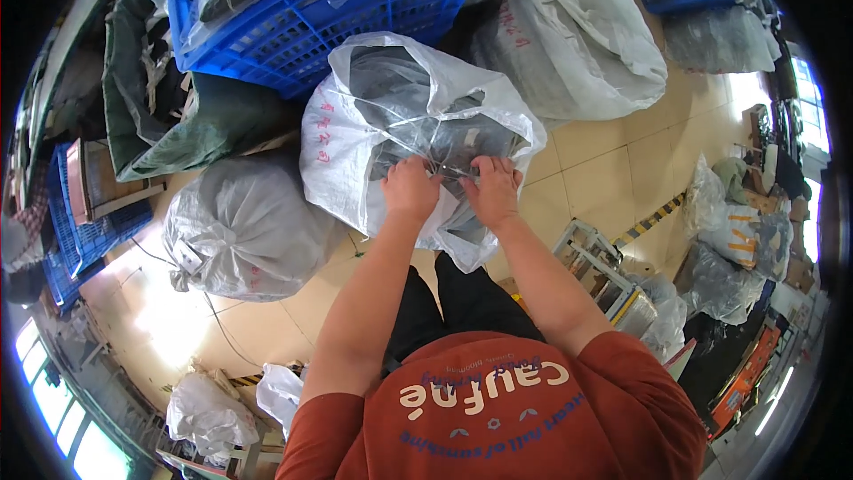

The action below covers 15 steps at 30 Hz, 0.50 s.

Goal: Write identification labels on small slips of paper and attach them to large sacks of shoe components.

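A white woven sack [322,138] with red writing stands upright in front of me. Grey, see-through plastic [391,80] shows in its wide mouth, and thin pale strands [434,138] run across the opening. Over the near side of the mouth, my left hand [411,187] is closed, its fingertips pinching at the point where the strands meet. My right hand [491,192] is closed beside it, fingers bent around the same strands. A small gap separates the hands. Whether the strands are string or twisted plastic, I cannot tell. The sack's deeper contents are hidden under the plastic.
Against the sack's far side is a blue plastic crate [333,22]. A tied, filled bag [244,231] sits to the left, another white sack [569,44] at the far right. A dark green sack [200,129] stands behind the tied bag. A metal-framed cart [591,258] is at the right.
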Each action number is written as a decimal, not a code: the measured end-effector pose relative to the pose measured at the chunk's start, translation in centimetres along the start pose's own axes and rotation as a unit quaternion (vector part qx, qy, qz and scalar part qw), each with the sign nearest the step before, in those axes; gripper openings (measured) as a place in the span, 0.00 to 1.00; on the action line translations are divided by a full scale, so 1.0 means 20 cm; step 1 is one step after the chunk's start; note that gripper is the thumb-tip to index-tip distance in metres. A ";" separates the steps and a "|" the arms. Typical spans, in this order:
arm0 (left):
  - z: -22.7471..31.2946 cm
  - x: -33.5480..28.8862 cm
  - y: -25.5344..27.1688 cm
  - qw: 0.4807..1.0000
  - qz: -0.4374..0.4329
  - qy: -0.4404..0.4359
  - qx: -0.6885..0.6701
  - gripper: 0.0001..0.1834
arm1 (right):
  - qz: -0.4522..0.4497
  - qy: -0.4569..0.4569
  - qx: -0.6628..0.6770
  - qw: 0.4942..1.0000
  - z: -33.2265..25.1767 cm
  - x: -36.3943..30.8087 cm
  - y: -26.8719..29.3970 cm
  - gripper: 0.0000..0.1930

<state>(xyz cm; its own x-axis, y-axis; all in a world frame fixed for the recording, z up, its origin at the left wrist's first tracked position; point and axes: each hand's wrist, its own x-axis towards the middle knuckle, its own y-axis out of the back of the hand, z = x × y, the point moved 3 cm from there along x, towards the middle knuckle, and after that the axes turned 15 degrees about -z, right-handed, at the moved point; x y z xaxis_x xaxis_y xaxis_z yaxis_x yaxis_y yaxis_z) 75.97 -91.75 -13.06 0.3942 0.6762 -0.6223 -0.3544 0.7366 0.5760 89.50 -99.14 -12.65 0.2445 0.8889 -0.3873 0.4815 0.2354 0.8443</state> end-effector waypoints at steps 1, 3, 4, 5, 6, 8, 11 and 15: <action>-0.01 0.01 0.00 0.999 -0.049 0.002 -0.001 0.14 | -0.009 0.016 0.015 1.000 0.01 0.00 0.00 0.17; -0.06 0.02 -0.02 0.996 -0.072 -0.006 -0.052 0.13 | -0.008 0.033 0.029 0.999 0.02 -0.01 0.01 0.16; -0.08 0.03 -0.03 0.990 -0.094 -0.014 -0.105 0.12 | -0.007 0.050 0.043 0.998 0.02 -0.01 0.01 0.15; -0.08 0.03 -0.03 0.990 -0.097 -0.016 -0.103 0.12 | -0.006 0.047 0.043 0.998 0.04 -0.02 0.01 0.15; -0.07 0.03 -0.03 0.988 -0.116 -0.009 -0.103 0.12 | -0.002 0.061 0.037 0.997 0.06 -0.02 0.01 0.14; -0.07 0.04 -0.05 0.985 -0.136 -0.001 -0.102 0.12 | 0.002 0.073 0.031 0.997 0.07 -0.03 0.01 0.12; -0.11 0.07 -0.06 0.987 -0.080 -0.008 -0.137 0.14 | 0.001 0.082 0.030 0.996 0.05 -0.02 0.01 0.08; -0.18 0.13 -0.10 0.959 -0.121 0.037 -0.255 0.15 | -0.025 0.045 -0.010 0.999 0.03 0.00 0.01 0.07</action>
<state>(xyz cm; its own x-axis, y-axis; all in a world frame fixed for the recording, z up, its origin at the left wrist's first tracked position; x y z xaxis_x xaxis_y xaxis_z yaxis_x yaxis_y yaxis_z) 74.58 -91.34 -17.75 0.4622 0.4703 -0.7518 -0.6360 0.7666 0.0886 90.09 -99.42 -12.74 0.1435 0.9076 -0.3945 0.4747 0.2867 0.8322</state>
